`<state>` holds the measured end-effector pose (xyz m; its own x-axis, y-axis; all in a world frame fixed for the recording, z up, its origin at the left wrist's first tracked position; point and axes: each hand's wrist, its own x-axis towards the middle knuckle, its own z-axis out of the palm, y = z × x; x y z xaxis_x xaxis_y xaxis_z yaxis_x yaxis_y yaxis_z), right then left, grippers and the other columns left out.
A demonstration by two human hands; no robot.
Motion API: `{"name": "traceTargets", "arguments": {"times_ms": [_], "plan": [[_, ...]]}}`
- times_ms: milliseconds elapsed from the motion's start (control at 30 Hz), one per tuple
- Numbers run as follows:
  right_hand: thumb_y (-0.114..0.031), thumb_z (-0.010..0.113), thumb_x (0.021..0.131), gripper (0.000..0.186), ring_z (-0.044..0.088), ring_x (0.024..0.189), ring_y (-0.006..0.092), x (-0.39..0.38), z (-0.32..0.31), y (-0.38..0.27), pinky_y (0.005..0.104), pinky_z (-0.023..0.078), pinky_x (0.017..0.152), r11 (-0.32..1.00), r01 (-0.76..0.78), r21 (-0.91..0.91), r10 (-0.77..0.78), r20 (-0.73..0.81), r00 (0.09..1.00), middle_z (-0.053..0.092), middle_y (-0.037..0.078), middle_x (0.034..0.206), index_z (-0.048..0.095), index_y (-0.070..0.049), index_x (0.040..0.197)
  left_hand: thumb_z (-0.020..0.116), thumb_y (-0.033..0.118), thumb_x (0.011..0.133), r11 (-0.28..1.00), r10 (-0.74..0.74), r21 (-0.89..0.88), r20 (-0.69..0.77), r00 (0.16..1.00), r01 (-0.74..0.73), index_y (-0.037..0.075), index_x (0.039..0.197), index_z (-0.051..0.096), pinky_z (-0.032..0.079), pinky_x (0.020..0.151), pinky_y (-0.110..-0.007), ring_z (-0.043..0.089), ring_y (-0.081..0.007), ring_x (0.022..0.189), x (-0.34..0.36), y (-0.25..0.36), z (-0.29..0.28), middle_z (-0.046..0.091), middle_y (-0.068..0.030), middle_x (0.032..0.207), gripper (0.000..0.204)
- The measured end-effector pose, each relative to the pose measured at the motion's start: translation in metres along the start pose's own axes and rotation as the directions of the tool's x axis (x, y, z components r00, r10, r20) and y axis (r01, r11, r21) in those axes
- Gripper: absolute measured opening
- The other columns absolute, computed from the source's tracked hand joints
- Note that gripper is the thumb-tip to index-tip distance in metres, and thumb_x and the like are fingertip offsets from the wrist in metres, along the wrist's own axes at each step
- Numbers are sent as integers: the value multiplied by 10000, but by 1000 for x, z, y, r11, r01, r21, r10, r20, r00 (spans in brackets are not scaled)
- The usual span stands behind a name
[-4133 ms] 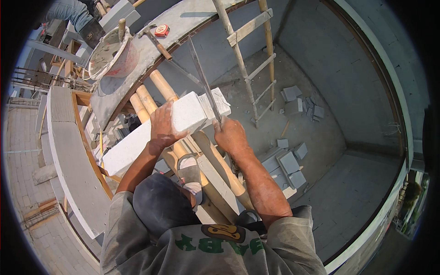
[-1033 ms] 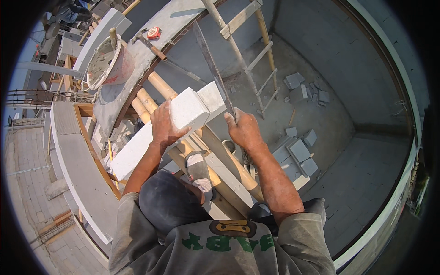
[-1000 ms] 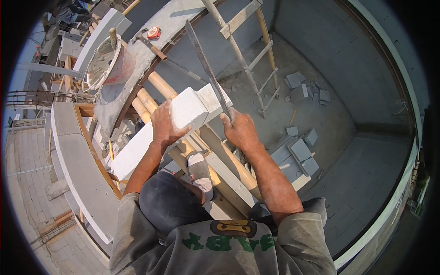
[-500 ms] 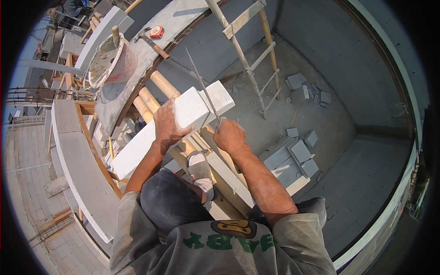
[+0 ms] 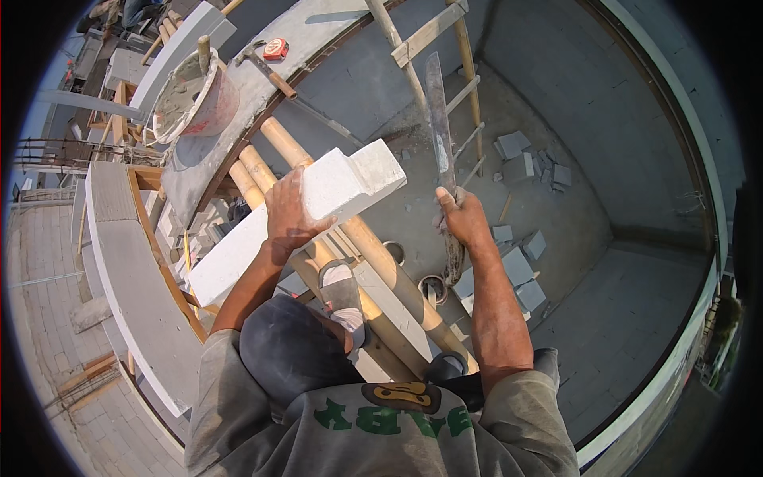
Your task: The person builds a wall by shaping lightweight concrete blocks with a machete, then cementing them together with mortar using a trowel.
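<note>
Spanning 1 white block [image 5: 338,187] near its middle: 1 left hand [image 5: 290,211], fingers part-spread over the upper face, thumb set apart toward the near side, keeping a clasp on it.

Block: long, straight-edged, stepped at its right end; lies aslant above bamboo poles [image 5: 284,143], what bears it partly hidden from where I stand. Probable handling: stiff, light for its bulk, dusty enough to slide, brittle at the corners; best held about the thick middle, clear of the step. Position: directly beneath the left fingers, length running out on both sides.

Item, 1 long flat blade [image 5: 439,119]: handle wrapped by the right hand [image 5: 461,219], fingers curled closed, blade raised, apart from the block.

Nearby, on the curved ledge [image 5: 318,38]: 1 bucket [image 5: 221,111], 1 hammer [image 5: 272,73], 1 red tape measure [image 5: 276,49].
</note>
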<state>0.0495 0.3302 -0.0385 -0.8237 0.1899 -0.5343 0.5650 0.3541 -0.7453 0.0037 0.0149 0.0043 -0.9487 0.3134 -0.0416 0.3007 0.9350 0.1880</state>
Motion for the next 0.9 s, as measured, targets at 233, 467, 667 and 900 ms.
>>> {"name": "traceTargets", "arguments": {"times_ms": [233,467,667,900], "plan": [[-374,533,951,375,588,510,128,8,16,11,296,457,493,954,-7,299,-7,46,999,601,52,586,602,-31,813,766,557,584,1000,-7,2,37,999,7,-47,1390,304,240,1056,-490,368,-371,1226,0,-2,10,405,-225,1331,1108],[-428,514,945,496,613,544,226,9,58,26,405,487,608,996,21,-83,-8,152,988,598,157,640,601,24,761,780,565,584,1000,22,-18,4,1000,-22,-53,1387,302,237,1057,-494,361,-377,1236,4,3,5,403,-228,1329,1121],[-455,509,927,513,632,856,409,4,50,19,476,470,795,996,18,-92,-12,65,998,650,261,856,631,43,910,810,509,577,1000,-31,-1,62,998,31,-44,1395,293,227,1071,-494,349,-376,1251,3,1,7,397,-227,1337,1114],[-437,496,931,471,613,928,422,1,60,16,506,462,823,912,77,-402,-54,69,996,649,263,902,639,11,941,811,483,576,1000,-2,-20,26,1000,3,-48,1395,292,224,1072,-498,350,-377,1248,2,1,6,390,-233,1344,1105]]}}
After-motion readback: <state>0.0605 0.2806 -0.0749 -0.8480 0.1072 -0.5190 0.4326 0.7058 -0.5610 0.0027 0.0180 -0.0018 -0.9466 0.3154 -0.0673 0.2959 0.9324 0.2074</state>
